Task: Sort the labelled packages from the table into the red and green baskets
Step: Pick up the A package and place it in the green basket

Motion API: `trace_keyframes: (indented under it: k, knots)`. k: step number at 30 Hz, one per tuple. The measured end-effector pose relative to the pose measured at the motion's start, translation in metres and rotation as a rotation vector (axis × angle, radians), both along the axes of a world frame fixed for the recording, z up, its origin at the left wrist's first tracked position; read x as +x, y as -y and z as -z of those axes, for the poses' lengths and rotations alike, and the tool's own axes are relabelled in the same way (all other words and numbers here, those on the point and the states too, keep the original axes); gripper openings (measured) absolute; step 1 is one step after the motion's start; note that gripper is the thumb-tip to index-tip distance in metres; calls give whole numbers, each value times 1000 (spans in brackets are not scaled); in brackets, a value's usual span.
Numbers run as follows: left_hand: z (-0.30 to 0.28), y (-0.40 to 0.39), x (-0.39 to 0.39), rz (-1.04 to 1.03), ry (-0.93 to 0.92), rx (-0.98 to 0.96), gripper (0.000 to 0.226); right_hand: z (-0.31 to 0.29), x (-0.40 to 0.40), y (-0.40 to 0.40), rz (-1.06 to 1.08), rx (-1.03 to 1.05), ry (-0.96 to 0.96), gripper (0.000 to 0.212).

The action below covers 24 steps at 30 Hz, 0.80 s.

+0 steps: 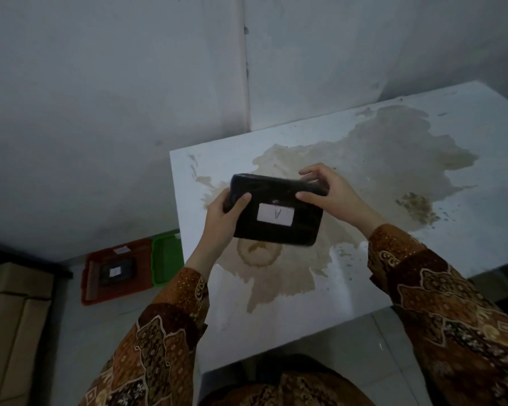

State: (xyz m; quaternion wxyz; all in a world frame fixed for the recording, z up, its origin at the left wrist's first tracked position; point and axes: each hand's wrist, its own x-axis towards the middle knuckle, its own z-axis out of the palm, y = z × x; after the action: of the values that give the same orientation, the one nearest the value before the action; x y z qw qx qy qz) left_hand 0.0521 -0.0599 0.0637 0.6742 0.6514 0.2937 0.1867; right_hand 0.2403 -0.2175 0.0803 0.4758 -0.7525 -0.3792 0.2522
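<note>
I hold a black wrapped package (276, 230) above the white table (423, 230), its white label marked "V" facing me. My left hand (220, 221) grips its left end, thumb on the front face. My right hand (332, 194) grips its upper right corner. On the floor to the left of the table stands the red basket (100, 294) with a black labelled package (116, 271) inside. The green basket (165, 259) sits beside it, partly hidden behind the table edge; its contents are not visible.
The table top carries a large brown stain (364, 159). Cardboard boxes (9, 332) are stacked at the lower left on the floor. A grey wall rises behind the table and baskets.
</note>
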Motion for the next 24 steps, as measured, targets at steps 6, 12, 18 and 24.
trace_keyframes:
  k: [6, 12, 18, 24]
  knots:
    - [-31, -18, 12, 322, -247, 469, 38, -12, -20, -17, -289, -243, 5, 57]
    - [-45, -30, 1, 113, -150, 291, 63, -7, -41, -27, -191, -55, -227, 32]
    - [-9, -29, -74, -115, -64, -9, 67, 8, -80, -56, 134, 175, -565, 43]
    - [19, -51, -150, -338, 71, -172, 45, 21, -160, -116, 176, 214, -592, 36]
